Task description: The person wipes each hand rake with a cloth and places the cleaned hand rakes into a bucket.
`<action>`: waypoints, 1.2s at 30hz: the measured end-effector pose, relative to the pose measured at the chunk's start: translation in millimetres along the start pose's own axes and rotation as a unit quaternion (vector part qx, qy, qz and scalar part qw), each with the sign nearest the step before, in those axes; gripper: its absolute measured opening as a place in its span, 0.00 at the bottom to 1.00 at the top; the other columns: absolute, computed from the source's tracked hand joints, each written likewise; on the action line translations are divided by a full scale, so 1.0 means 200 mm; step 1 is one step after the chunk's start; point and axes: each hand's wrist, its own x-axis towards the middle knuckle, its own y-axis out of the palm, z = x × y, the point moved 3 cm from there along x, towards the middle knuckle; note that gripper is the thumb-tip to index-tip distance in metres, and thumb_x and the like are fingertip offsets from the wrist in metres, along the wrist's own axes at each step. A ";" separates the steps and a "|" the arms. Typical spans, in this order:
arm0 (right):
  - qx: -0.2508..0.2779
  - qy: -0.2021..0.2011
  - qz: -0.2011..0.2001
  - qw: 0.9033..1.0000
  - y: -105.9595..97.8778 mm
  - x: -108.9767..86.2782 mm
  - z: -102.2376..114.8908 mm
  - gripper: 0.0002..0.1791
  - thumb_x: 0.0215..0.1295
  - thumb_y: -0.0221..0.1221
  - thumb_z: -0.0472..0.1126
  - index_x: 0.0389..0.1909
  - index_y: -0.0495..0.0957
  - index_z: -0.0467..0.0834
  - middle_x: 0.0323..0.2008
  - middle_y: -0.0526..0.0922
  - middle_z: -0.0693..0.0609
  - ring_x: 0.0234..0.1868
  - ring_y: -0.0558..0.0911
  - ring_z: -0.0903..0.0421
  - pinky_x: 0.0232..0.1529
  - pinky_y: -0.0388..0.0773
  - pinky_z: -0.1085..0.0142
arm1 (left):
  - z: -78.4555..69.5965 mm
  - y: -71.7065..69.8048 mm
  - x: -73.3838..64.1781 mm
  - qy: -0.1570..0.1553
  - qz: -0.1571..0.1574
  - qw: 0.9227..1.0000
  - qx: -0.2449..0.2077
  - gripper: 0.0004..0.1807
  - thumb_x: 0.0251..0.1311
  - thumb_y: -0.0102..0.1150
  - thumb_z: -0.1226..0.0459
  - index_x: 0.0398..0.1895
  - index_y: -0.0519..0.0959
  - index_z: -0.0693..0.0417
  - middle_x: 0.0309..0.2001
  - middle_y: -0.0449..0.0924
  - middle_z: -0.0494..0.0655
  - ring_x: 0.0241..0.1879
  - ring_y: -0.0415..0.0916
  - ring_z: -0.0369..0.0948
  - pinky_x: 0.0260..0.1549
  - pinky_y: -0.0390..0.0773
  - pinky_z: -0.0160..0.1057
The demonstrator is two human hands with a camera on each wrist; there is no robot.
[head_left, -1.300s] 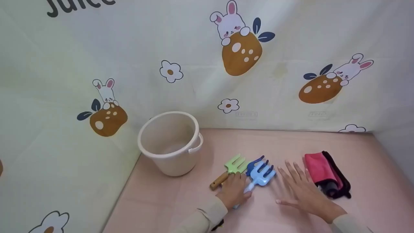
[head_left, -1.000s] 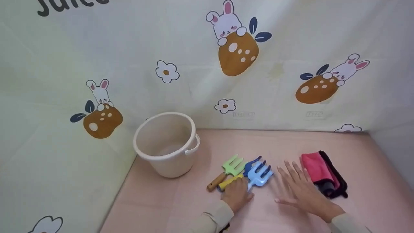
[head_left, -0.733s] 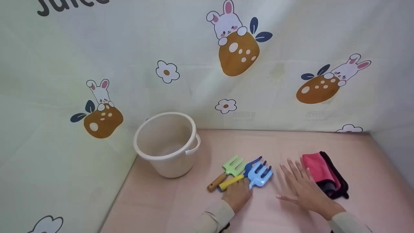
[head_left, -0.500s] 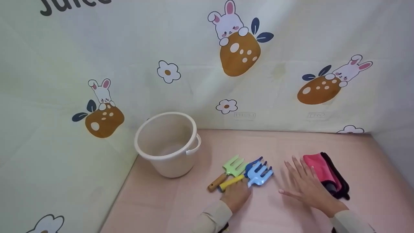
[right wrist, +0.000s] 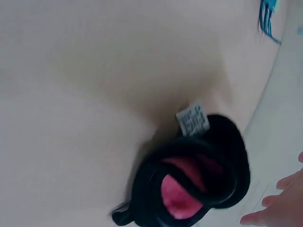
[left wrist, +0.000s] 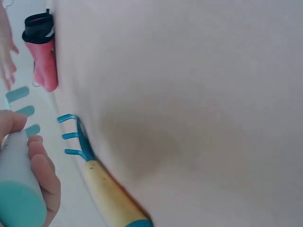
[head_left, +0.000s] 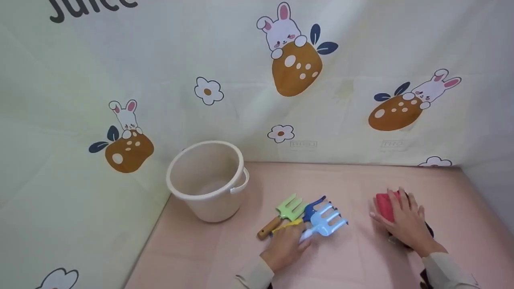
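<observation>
My left hand grips the handle of a light blue hand fork, prongs pointing to the far right. In the left wrist view its white handle with a teal end lies in my curled fingers, above the table. Under it, a dark blue hand rake with a yellow handle lies beside a green hand fork with a wooden handle. My right hand is spread over a folded pink cloth with black edging. The right wrist view shows the cloth's black trim and white tag, with straight fingers above.
A cream bucket with a side handle stands at the back left, near the patterned curtain wall. A pink cover lies over the table.
My right hand has moved right, from beside the pink cloth to over it. The light blue fork has shifted slightly right and tilted in my left hand, which has drawn back a little.
</observation>
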 end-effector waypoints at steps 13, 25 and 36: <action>0.089 0.223 0.048 0.969 0.03 0.05 -0.26 0.57 0.63 0.43 0.68 0.66 0.29 0.25 0.61 0.41 0.17 0.60 0.48 0.20 0.57 0.48 0.30 | -0.03 -0.08 -0.16 0.034 -0.007 0.999 -0.027 0.11 0.58 0.60 0.53 0.36 0.78 0.50 0.22 0.71 0.35 0.21 0.64 0.27 0.21 0.66 0.25; -0.006 0.142 -0.003 0.990 0.12 0.01 -0.27 0.48 0.64 0.55 0.50 0.63 0.40 0.19 0.48 0.65 0.17 0.45 0.67 0.27 0.48 0.67 0.38 | 0.00 -0.10 -0.25 -0.059 0.025 0.982 -0.179 0.11 0.56 0.61 0.50 0.33 0.78 0.45 0.24 0.72 0.33 0.23 0.67 0.30 0.25 0.68 0.29; 0.116 0.202 0.065 0.970 0.08 0.04 -0.27 0.40 0.61 0.55 0.38 0.61 0.45 0.19 0.48 0.64 0.20 0.42 0.71 0.34 0.48 0.70 0.45 | 0.02 -0.09 -0.27 -0.100 0.019 0.966 -0.238 0.11 0.54 0.62 0.50 0.33 0.78 0.44 0.24 0.73 0.34 0.24 0.68 0.31 0.27 0.70 0.31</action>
